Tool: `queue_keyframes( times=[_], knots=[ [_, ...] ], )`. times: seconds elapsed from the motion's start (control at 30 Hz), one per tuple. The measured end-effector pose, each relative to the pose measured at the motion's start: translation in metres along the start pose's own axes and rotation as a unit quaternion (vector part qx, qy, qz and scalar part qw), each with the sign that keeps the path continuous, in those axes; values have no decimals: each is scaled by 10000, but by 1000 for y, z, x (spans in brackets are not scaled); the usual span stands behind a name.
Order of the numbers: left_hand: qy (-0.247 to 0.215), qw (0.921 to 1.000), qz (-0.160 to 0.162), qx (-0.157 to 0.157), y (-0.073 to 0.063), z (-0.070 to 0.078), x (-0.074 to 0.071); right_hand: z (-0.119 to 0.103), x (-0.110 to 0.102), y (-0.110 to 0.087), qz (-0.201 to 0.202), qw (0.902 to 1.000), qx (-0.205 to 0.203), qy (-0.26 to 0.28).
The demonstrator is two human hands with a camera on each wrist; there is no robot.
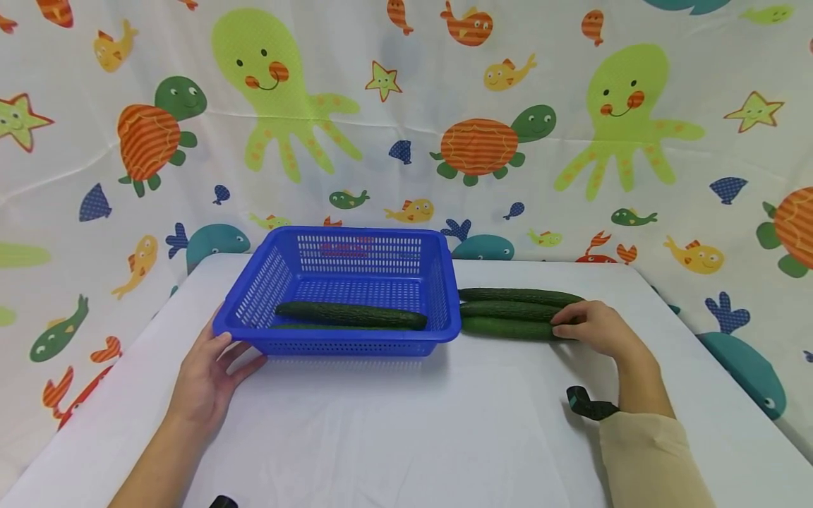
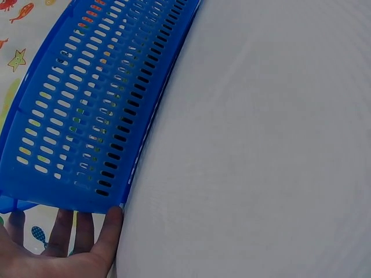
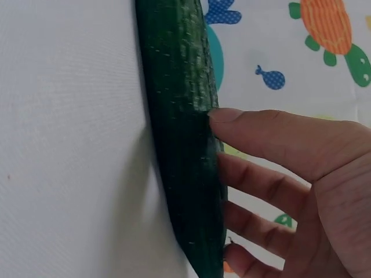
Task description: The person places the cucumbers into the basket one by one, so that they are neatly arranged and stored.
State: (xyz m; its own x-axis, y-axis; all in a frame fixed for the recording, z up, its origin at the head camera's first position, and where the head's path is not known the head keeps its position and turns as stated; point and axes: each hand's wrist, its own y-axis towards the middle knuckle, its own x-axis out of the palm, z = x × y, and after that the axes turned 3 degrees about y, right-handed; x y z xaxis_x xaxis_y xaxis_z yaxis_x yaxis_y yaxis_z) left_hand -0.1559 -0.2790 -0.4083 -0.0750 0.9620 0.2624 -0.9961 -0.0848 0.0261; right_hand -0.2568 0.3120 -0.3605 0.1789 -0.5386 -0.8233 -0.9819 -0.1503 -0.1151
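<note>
A blue plastic basket (image 1: 336,344) with slotted walls sits left of centre. Inside lie two dark green cucumbers (image 1: 349,314), the nearer one mostly behind the front rim. My left hand (image 1: 206,370) holds the basket's front left corner, thumb on the rim and fingers against the end wall (image 2: 69,197) below it. To the right, three cucumbers (image 1: 508,309) lie side by side, their left ends at the basket's edge. My right hand (image 1: 603,328) grips the right end of the nearest cucumber (image 3: 182,121), thumb on its near side and fingertips passing behind it.
A white cloth (image 1: 394,423) covers the table. Behind it hangs a curtain (image 1: 406,42) printed with sea animals. A black device (image 1: 587,404) is worn at the right wrist, beside a beige sleeve (image 1: 651,458); part of another (image 1: 224,502) shows at the bottom edge.
</note>
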Motion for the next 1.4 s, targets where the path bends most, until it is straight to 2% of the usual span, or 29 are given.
queue_keyframes(
  times=[0.23, 0.7, 1.4],
  knots=[
    [45, 10000, 20, 24, -1, 0, 0, 1, 0, -1, -71, 9999, -72, 21],
    [-12, 9998, -116, 171, -2, 0, 1, 1, 3, 1, -226, 9996, 130, -147],
    [-128, 9999, -46, 55, -3, 1, 1, 3, 2, -1, -402, 9992, 30, -85]
  ],
)
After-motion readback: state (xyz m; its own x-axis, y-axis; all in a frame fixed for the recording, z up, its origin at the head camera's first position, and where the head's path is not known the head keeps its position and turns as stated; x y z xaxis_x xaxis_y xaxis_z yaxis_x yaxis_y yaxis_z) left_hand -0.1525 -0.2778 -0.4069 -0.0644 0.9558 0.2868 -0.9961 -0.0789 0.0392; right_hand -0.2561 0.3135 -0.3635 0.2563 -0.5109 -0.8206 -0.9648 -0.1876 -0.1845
